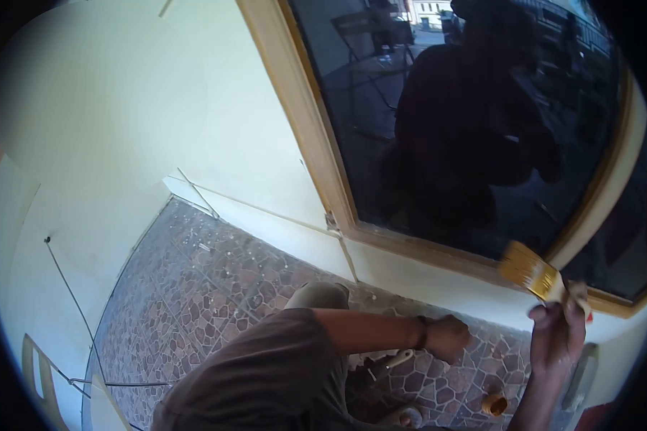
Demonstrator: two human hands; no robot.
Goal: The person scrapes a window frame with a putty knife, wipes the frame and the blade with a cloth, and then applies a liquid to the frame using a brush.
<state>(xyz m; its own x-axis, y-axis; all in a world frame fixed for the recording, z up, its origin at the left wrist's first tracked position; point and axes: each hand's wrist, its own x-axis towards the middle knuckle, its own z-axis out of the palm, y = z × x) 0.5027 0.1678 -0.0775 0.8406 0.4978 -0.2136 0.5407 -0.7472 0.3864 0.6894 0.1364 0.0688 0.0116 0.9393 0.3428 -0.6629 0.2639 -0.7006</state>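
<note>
My right hand (559, 334) grips the pale handle of a flat paintbrush (530, 271). Its wide, amber-coloured bristles point up and left, overlapping the lower bar of the wooden frame (438, 258) around a dark glass pane (381, 165). My left hand (449, 339) is curled into a fist above the stone-patterned floor, a dark band at its wrist; nothing sticks out of it. Below and left of that fist lies a tool with a cream handle (401, 357), partly hidden by my body. A small orange-brown open pot (494, 404) stands on the floor between my forearms.
Cream walls (216, 93) meet the paved floor (194, 280) in the left corner. A thin wire-like rod (72, 302) and a pale slatted piece (36, 366) are at the lower left. A grey elongated object (581, 377) sits right of my right wrist.
</note>
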